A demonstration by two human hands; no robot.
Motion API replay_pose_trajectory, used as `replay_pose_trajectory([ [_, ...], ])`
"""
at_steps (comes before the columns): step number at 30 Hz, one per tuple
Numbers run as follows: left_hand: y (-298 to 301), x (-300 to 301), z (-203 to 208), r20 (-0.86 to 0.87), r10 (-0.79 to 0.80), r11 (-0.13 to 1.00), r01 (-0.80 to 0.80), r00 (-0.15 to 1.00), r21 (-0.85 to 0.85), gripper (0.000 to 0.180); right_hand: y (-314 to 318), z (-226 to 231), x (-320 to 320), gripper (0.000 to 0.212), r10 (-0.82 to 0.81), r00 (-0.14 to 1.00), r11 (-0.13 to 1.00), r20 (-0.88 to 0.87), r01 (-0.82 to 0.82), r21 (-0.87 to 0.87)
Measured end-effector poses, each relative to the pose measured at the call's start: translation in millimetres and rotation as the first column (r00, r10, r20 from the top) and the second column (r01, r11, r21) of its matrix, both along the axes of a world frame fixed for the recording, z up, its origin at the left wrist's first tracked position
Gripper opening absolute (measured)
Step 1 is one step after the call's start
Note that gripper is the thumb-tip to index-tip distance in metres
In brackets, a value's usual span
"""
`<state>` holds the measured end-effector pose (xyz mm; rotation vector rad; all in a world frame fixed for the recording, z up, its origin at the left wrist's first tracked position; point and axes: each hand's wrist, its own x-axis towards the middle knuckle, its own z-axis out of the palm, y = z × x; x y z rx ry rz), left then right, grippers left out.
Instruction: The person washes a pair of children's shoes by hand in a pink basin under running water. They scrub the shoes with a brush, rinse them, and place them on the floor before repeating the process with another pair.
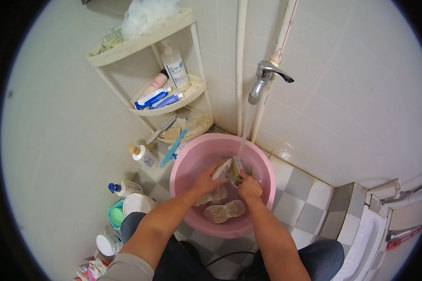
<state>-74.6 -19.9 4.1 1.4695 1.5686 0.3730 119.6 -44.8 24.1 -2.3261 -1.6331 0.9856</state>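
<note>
Inspected first for handling: wide round pink plastic basin [222, 230], set on checkered tile beneath a chrome lever tap [267, 71], with water running into it. Judged heavy and apt to slop when moved; best gripped at opposite sides of the rim. Next, inside the basin: beige-grey, shoe-shaped piece with patterned face [224, 211], lying near the front wall. Judged fairly light, flexible and slippery when wet, not fragile; best held around the narrow middle. Higher up, in the basin's middle: pale, long-edged piece [222, 169], gripped along its edge by the left hand [205, 181], fingers closed around it. Likely firmer there than elsewhere. Smallest in use: white-and-yellow-green scrubbing brush [238, 164], held by the right hand [250, 188] in a narrow, closed grip near the falling water. Judged stiff and light; best taken at the back, clear of bristles. Counted, largest to smallest: one cream plastic corner shelf [140, 42] with three tiers; one basin; one tap; two shoe-shaped pieces lying low in the basin, with the second partly hidden below the left hand. Cannot tell whether joined to the pale piece. Also counted: two white-lidded round tubs [139, 204] at left, three white pump bottles [175, 70], one on the shelf and two on the floor, two blue-and-white tubes [152, 99] on the middle tier, one scrubbing brush in hand.
</note>
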Motion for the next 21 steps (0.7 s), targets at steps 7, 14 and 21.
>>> replay_pose_trajectory([
  [7,-5,16,-54,-0.575,0.017,0.991,0.064,0.818,0.121,0.088,-33,-24,-24,0.063,0.067,0.998,0.996,0.009,-0.066,-0.066],
  [14,14,14,36,-0.471,-0.410,0.907,0.406,0.781,-0.116,0.099,-33,-41,5,0.055,-0.033,0.999,0.994,0.007,0.034,-0.109],
  [21,32,-25,53,-0.701,-0.359,0.873,0.487,0.617,-0.018,0.090,-33,-30,-12,0.058,-0.097,0.989,0.994,0.109,0.092,0.053],
])
